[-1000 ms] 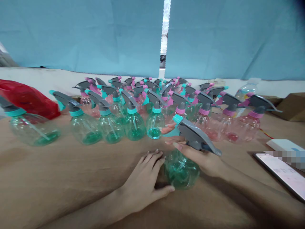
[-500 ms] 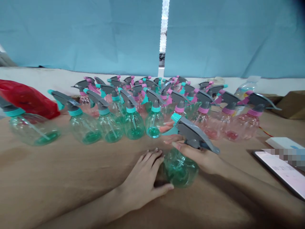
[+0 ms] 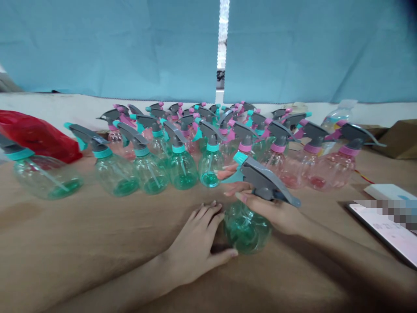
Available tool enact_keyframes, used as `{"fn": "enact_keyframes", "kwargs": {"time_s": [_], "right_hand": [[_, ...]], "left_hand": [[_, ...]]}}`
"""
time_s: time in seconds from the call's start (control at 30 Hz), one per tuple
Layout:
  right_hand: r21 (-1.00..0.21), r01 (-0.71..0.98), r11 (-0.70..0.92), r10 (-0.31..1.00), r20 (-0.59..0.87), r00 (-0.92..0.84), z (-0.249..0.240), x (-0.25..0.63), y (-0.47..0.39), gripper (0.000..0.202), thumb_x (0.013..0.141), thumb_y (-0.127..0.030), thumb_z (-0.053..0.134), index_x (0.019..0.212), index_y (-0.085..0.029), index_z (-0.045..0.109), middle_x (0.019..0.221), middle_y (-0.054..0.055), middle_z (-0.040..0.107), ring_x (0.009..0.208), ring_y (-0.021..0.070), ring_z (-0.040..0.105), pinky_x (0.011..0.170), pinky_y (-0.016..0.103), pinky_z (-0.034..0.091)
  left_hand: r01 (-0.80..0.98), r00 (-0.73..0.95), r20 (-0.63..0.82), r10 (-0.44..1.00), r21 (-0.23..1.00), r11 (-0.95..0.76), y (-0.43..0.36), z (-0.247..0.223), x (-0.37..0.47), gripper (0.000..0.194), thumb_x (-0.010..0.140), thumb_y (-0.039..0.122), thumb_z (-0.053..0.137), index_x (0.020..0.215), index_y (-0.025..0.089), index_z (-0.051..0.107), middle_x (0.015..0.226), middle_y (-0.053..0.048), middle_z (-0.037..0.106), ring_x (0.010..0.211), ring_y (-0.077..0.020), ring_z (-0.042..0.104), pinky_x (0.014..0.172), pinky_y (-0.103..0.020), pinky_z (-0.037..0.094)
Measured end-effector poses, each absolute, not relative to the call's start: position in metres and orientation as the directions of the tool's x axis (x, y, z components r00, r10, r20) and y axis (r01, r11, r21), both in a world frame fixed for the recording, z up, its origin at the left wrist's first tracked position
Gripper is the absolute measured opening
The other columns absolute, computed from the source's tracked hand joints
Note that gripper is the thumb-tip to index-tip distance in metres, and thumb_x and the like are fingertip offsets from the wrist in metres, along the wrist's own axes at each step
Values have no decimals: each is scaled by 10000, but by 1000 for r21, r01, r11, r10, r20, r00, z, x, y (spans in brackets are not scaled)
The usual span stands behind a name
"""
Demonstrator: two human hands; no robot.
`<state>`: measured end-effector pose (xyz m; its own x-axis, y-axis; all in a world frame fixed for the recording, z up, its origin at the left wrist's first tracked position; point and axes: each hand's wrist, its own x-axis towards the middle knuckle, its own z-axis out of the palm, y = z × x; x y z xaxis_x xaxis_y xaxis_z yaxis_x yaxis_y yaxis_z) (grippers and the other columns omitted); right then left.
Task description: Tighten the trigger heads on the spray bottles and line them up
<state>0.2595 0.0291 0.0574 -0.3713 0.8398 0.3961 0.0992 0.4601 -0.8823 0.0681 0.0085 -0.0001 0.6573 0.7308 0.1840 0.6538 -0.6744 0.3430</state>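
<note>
A green spray bottle (image 3: pixel 248 230) with a grey and teal trigger head stands before me, its nozzle turned to the left. My right hand (image 3: pixel 267 208) is wrapped round its neck under the trigger head, partly hidden by that head. My left hand (image 3: pixel 198 243) lies palm down on the table just left of the bottle, fingers spread, its thumb near the bottle's base. Behind the hands stand green spray bottles (image 3: pixel 183 169) on the left and pink spray bottles (image 3: pixel 337 169) on the right, with several more in rows farther back.
A red plastic bag (image 3: pixel 42 137) lies at the left on the brown table (image 3: pixel 97 243). To the right are a phone (image 3: pixel 384 230), a white box (image 3: pixel 387 191) and a cardboard box (image 3: pixel 400 139). A clear bottle (image 3: pixel 340 114) stands at the back right, before a blue curtain (image 3: pixel 114 48).
</note>
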Motion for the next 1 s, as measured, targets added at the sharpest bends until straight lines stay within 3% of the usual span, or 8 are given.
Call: {"fn": "enact_keyframes", "kwargs": {"time_s": [0.53, 0.83, 1.0], "right_hand": [[-870, 208, 448, 871, 372, -321, 53, 261, 30, 187, 767, -187, 523, 751, -255, 698, 827, -10, 672, 654, 134, 581, 622, 268, 519], [-878, 187, 441, 864, 360, -352, 51, 261, 30, 170, 803, -232, 525, 771, -251, 692, 816, -5, 676, 758, 155, 633, 719, 295, 524], [-884, 163, 439, 868, 369, -333, 52, 261, 30, 152, 772, -192, 533, 724, -248, 666, 742, -21, 664, 712, 137, 638, 659, 257, 521]], "left_hand": [[668, 672, 141, 727, 307, -678, 9, 2, 69, 654, 815, 543, 573, 1307, 150, 393, 1374, -143, 403, 1271, -288, 332, 1030, -467, 274], [677, 672, 129, 729, 290, -676, 9, 2, 69, 652, 811, 553, 571, 1284, 129, 425, 1382, -145, 398, 1277, -295, 324, 1044, -462, 254], [674, 672, 144, 727, 290, -680, 9, 1, 68, 654, 811, 544, 576, 1285, 122, 419, 1378, -145, 402, 1273, -294, 332, 1042, -459, 265]]}}
